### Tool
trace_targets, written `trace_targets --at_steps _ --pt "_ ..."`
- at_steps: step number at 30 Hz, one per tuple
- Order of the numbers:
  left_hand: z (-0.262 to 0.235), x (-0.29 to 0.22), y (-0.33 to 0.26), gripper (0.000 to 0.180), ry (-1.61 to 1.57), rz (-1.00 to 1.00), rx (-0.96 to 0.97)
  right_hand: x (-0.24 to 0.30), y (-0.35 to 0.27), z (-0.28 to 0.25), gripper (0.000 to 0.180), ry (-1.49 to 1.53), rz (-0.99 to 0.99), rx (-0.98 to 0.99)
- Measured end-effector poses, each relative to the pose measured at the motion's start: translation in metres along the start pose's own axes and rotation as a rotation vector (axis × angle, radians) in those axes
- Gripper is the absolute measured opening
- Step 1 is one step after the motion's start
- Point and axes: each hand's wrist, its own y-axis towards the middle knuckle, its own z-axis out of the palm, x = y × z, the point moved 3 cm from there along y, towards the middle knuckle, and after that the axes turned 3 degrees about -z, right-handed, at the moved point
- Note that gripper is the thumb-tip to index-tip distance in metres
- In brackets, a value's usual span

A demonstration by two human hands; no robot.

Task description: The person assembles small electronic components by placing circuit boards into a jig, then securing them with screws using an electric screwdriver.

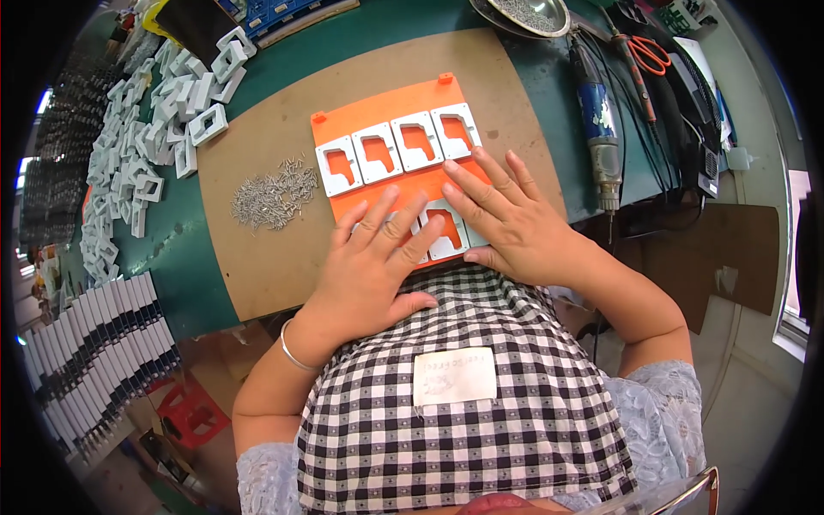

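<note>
An orange fixture board (378, 112) lies before me on a brown sheet, holding two rows of small white plastic frames. Several frames, such as the leftmost one (336, 184), sit in the far row. In the near row, one frame (437, 250) shows between my hands; others there are partly hidden. My left hand (365, 266) lies palm down over the near left part of the board, fingers spread. My right hand (519, 227) is also spread palm down, over the right side, its fingertips by the far row's right end. Nothing is seen held in either.
Loose screws (273, 196) lie on the brown sheet (257, 129) left of the board. Many white frames (206, 126) are heaped farther left. A blue electric screwdriver (596, 112) and cables are at the right. A metal bowl (562, 19) of small parts stands at the back.
</note>
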Motion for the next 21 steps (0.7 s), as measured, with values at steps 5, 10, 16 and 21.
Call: trace_targets --at_steps 5,10,16,21 --pt "-0.003 0.024 -0.020 0.072 -0.231 -0.053 -0.242 0.000 -0.005 -0.001 0.081 0.064 -0.012 -0.088" --pt "0.004 0.017 -0.025 0.067 -0.040 -0.125 -0.253 0.005 -0.007 0.002 0.084 0.121 0.004 -0.162" --pt "0.006 0.009 -0.022 0.076 0.111 -0.227 -0.176 0.022 0.003 0.003 0.079 -0.083 0.029 -0.056" --pt "0.007 0.010 -0.019 0.072 0.230 -0.186 -0.091 0.020 0.004 0.001 0.078 -0.216 0.033 -0.002"
